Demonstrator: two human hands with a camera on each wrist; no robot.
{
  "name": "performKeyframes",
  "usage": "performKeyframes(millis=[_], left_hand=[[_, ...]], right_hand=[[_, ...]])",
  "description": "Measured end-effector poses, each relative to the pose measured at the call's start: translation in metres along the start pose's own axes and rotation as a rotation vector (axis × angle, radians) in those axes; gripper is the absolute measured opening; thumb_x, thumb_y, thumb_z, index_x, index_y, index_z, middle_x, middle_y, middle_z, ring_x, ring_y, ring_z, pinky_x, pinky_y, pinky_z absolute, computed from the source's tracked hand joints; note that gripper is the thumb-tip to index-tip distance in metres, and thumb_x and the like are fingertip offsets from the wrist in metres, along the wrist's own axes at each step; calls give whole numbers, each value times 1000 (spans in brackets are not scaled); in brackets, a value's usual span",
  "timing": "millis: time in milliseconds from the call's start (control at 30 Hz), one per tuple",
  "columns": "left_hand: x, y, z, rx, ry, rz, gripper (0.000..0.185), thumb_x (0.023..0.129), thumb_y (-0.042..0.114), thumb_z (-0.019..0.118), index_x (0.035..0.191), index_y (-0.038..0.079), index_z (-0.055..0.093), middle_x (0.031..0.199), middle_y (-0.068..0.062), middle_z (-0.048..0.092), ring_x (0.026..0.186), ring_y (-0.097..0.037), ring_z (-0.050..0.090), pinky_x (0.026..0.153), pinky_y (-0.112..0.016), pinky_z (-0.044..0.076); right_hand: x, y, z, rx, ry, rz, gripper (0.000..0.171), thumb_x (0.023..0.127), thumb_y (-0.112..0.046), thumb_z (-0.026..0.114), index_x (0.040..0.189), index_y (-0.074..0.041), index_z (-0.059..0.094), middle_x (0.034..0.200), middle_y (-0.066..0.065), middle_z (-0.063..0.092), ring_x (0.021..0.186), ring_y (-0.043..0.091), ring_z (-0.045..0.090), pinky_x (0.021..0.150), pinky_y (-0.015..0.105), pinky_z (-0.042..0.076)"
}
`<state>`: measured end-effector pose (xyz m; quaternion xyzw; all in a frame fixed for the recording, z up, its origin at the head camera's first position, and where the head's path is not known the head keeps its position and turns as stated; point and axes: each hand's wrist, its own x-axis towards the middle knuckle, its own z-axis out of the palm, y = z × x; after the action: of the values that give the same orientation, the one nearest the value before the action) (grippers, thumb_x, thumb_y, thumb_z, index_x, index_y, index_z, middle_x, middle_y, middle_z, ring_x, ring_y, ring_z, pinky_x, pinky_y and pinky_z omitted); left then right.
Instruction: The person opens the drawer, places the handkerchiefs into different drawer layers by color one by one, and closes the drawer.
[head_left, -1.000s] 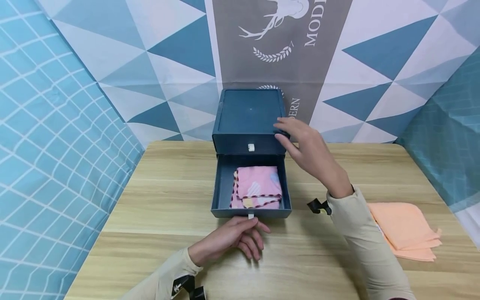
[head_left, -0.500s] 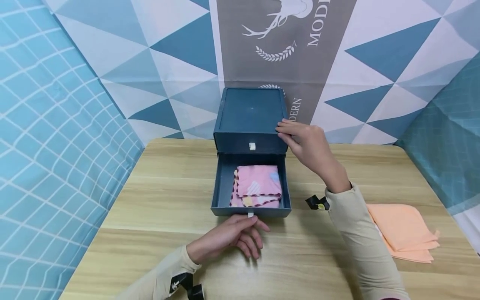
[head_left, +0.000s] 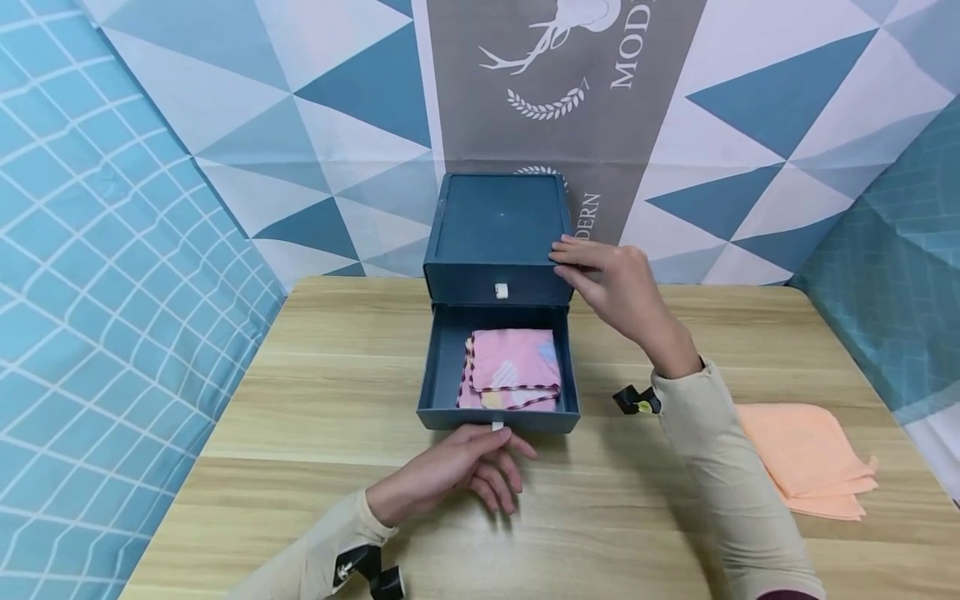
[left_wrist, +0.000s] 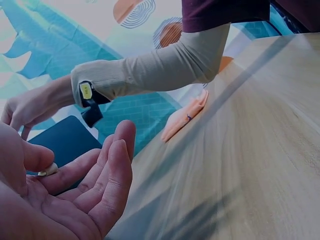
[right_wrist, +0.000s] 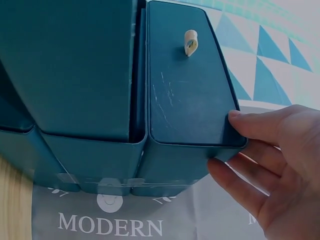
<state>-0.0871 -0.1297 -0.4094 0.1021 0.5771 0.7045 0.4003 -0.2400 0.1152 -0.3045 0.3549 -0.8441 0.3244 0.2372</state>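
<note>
A dark blue drawer box (head_left: 501, 221) stands at the back of the table, its lower drawer (head_left: 442, 358) pulled out. Inside that drawer lies a folded pink cloth (head_left: 516, 358) with a dark striped edging. My left hand (head_left: 457, 471) is at the drawer's front, thumb and forefinger pinching its white pull tab (left_wrist: 49, 170); the other fingers are loosely bent. At the box's upper right front corner, my right hand (head_left: 618, 283) grips the edge. In the right wrist view its thumb presses the front of the upper drawer (right_wrist: 190, 95), which is closed, with fingers along the adjoining side.
Folded orange cloths (head_left: 810, 458) lie on the right side of the wooden table (head_left: 315, 400). A patterned backdrop (head_left: 360, 125) hangs right behind the box, and tiled-print blue sheets flank both sides. Another white tab (head_left: 501, 291) sits on the upper drawer.
My right hand has settled onto the box's corner, its fingers closing in against the edge. The left hand and the pulled-out drawer have hardly moved.
</note>
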Motion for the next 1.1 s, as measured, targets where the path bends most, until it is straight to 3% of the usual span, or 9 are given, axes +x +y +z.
performKeyframes(millis=[1100], left_hand=[[2,7,-2,40,-1,-14,52,107,38,40,136,-3,55,94,-11,71,78,-20,72,70,-34,60]], right_hand=[[-2,0,2,18,15,8,23,92,-9,72,115,-5,75,121,10,70,122,20,61,81,35,59]])
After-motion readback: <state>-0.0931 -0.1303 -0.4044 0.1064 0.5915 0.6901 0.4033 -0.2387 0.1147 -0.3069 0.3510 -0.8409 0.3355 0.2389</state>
